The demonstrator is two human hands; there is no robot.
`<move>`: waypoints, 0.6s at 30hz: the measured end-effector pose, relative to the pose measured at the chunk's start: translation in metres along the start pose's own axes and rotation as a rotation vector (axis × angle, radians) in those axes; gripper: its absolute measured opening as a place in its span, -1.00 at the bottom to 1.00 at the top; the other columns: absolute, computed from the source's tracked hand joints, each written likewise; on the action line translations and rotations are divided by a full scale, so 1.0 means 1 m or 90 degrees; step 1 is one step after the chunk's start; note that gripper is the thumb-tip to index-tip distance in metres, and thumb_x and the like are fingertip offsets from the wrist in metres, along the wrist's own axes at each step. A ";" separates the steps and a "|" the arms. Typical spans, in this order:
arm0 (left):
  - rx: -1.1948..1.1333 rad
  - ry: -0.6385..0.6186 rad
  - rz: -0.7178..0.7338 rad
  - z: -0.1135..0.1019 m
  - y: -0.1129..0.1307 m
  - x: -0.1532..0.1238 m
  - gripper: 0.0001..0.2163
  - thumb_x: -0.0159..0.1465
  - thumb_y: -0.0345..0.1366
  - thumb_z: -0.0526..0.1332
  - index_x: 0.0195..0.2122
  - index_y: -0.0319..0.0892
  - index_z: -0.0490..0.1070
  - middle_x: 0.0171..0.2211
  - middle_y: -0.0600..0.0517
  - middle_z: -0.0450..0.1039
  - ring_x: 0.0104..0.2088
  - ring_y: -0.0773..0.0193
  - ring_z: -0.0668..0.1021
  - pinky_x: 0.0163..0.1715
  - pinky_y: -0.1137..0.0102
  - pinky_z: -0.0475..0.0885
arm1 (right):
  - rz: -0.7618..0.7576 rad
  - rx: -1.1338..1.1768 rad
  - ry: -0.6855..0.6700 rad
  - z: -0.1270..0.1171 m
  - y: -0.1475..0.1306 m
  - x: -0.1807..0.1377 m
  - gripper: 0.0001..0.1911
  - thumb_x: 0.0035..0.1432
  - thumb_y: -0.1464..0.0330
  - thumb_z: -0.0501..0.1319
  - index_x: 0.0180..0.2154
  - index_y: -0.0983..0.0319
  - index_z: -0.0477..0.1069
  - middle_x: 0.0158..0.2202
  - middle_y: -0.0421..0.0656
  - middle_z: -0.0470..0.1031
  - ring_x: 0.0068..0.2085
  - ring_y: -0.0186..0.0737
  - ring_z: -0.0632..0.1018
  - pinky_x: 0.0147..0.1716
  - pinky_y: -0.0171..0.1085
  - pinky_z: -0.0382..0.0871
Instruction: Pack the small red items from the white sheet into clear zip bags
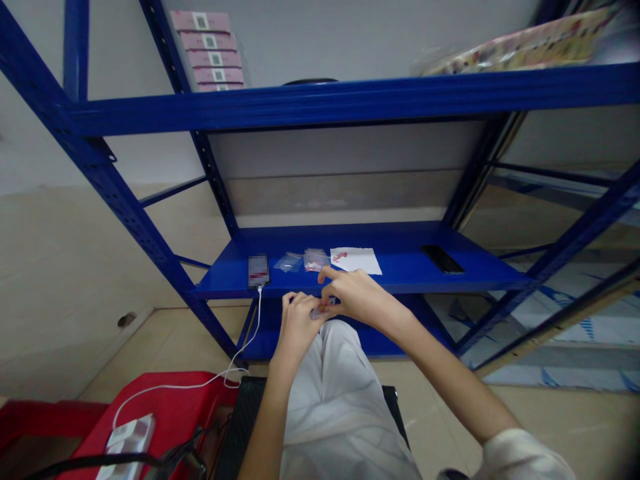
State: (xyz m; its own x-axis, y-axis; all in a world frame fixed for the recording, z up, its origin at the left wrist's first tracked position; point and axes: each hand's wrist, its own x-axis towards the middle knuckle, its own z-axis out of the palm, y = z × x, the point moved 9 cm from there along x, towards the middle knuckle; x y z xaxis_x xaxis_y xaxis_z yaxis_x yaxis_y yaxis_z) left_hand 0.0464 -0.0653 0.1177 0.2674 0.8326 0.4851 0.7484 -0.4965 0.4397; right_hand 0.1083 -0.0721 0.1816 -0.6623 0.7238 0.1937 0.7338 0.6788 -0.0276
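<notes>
Blue shelving (320,103) stands ahead; just below the front edge of its low shelf (400,270), the left hand (297,325) and right hand (356,298) each close a pinching grip on one small pale packet (318,311) held between them, left from below, right from above.

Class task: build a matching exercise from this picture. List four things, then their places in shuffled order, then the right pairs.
Things:
1. pink boxes
2. black phone
3. small packet
4. power strip

Places:
A. on the red stool
B. pinched between the left hand and the right hand
C. stacked on the top shelf
D. right part of the lower shelf

Pairs: 1-C, 2-D, 3-B, 4-A
</notes>
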 end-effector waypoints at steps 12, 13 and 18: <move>-0.323 -0.026 -0.071 -0.003 -0.007 0.004 -0.83 0.09 -0.20 0.24 -0.45 -0.19 0.50 -0.49 0.03 0.49 -0.44 0.30 0.46 -0.41 0.44 0.27 | 0.109 0.535 0.236 0.024 0.042 -0.025 -0.64 0.08 0.22 0.19 -0.06 0.15 0.39 -0.18 -0.12 0.48 -0.27 -0.26 0.49 -0.48 -0.40 0.32; -0.358 -0.025 -0.082 -0.001 -0.009 0.004 -0.82 0.10 -0.19 0.22 -0.46 -0.21 0.50 -0.49 0.02 0.49 -0.44 0.30 0.46 -0.42 0.45 0.29 | 0.124 0.577 0.231 0.031 0.044 -0.024 -0.66 0.08 0.21 0.17 -0.10 0.17 0.42 -0.22 -0.13 0.50 -0.31 -0.27 0.50 -0.54 -0.42 0.30; -0.439 -0.041 -0.112 0.017 -0.009 0.004 -0.78 0.12 -0.18 0.20 -0.47 -0.24 0.49 -0.50 0.00 0.46 -0.44 0.30 0.48 -0.41 0.45 0.34 | 0.193 0.681 0.234 0.057 0.061 -0.026 -0.72 0.06 0.18 0.17 -0.38 0.25 0.51 -0.43 -0.15 0.54 -0.47 -0.30 0.50 -0.62 -0.42 0.27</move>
State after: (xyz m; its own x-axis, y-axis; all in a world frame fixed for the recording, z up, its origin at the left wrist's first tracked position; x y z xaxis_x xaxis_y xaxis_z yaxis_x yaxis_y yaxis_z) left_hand 0.0510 -0.0526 0.1026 0.2294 0.9171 0.3260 0.2360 -0.3774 0.8955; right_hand 0.1614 -0.0425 0.1190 -0.2701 0.9133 0.3047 0.2373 0.3699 -0.8983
